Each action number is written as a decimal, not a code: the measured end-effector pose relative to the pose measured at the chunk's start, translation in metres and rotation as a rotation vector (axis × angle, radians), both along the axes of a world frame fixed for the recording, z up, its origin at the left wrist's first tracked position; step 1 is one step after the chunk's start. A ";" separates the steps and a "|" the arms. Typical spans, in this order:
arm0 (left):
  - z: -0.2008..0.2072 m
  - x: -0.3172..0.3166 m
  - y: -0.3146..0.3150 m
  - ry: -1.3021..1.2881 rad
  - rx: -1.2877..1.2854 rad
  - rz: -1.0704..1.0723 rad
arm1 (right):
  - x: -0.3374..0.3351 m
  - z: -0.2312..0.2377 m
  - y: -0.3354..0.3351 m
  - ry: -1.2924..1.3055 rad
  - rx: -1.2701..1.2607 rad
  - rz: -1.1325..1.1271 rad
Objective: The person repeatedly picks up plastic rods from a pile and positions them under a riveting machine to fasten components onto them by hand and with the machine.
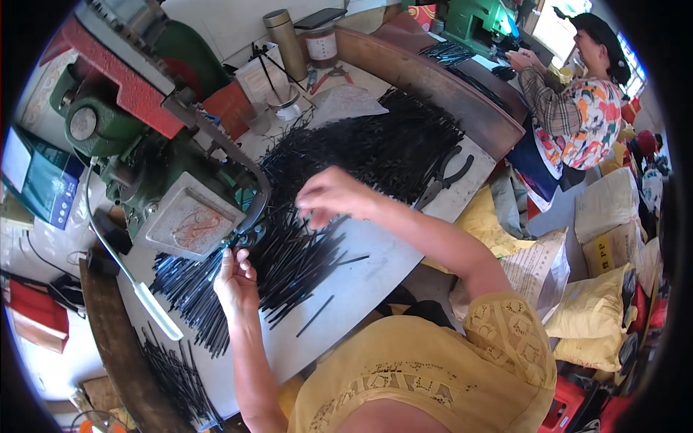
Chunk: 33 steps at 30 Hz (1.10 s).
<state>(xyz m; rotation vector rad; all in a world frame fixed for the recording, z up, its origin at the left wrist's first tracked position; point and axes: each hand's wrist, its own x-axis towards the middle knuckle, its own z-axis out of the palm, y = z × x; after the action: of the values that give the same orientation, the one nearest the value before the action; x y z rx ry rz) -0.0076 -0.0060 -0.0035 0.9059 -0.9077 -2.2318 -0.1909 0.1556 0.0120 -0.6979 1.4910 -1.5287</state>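
Observation:
Raised at the tooling of a green bench press (195, 216), my left hand (237, 278) has thumb and fingers pinched together. Whatever lies between those fingertips is too small to make out. My right hand (330, 195) hovers over the dark strips to the right of the press, its fingers bent and smeared by motion. Whether it holds anything does not show. Thin black strips (299, 263) lie in a loose bundle under and beside both hands. Behind my right hand spreads a bigger heap of short black pieces (361, 141).
Pliers (440, 180) with black handles rest at the heap's right edge. A brown flask (284, 45), a jar (321, 47) and a small pot (286, 105) stand at the back. More strips (177, 375) lie front left. A co-worker (585, 108) sits far right near sacks (592, 303).

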 end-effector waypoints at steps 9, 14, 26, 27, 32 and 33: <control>0.016 0.006 -0.002 -0.064 -0.004 -0.169 | -0.081 -0.006 0.067 1.488 0.377 -0.482; 0.004 0.009 -0.003 0.073 -0.008 -0.211 | -0.078 -0.006 0.068 1.650 0.350 -0.356; 0.007 0.016 0.004 -0.062 -0.057 -0.287 | -0.051 0.001 0.065 1.824 0.194 -0.227; 0.006 0.018 0.003 -0.077 -0.071 -0.301 | -0.035 0.007 0.058 1.861 0.090 -0.206; 0.005 0.026 0.008 -0.133 -0.186 -0.249 | 0.029 0.019 0.007 1.877 -0.384 -0.120; 0.006 0.028 0.009 -0.141 -0.183 -0.237 | 0.034 0.017 -0.002 1.848 -0.389 -0.072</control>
<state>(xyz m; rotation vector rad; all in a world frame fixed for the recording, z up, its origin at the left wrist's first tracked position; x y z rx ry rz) 0.0200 0.0029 0.0023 0.9188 -1.3227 -2.2531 -0.1568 0.1533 0.0287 -2.7344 2.3304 -0.9734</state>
